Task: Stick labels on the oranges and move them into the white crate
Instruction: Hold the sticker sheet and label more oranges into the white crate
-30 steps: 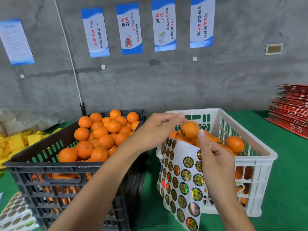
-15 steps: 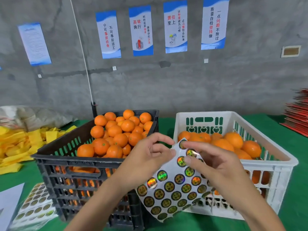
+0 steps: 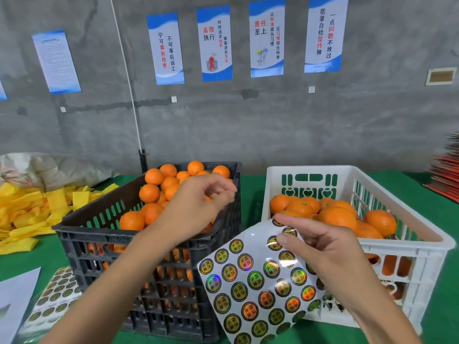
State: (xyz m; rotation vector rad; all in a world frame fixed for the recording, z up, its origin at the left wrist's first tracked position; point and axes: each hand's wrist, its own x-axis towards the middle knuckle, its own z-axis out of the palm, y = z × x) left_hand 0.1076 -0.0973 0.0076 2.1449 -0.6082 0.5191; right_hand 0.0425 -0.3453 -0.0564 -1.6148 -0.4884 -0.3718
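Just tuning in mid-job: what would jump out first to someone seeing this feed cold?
Two crates of oranges on the green table: a black crate heaped high at left, a white crate partly filled at right. In front, the right hand holds a sheet of shiny round labels, while the left hand hovers over the black crate with fingertips pinched together.

Bright oranges (image 3: 159, 194) lay heaped in a black slatted crate (image 3: 104, 234); more oranges (image 3: 337, 217) filled the white crate (image 3: 402, 247) just beside it. A curled white sheet of round holographic labels (image 3: 258, 284) hung before both crates.
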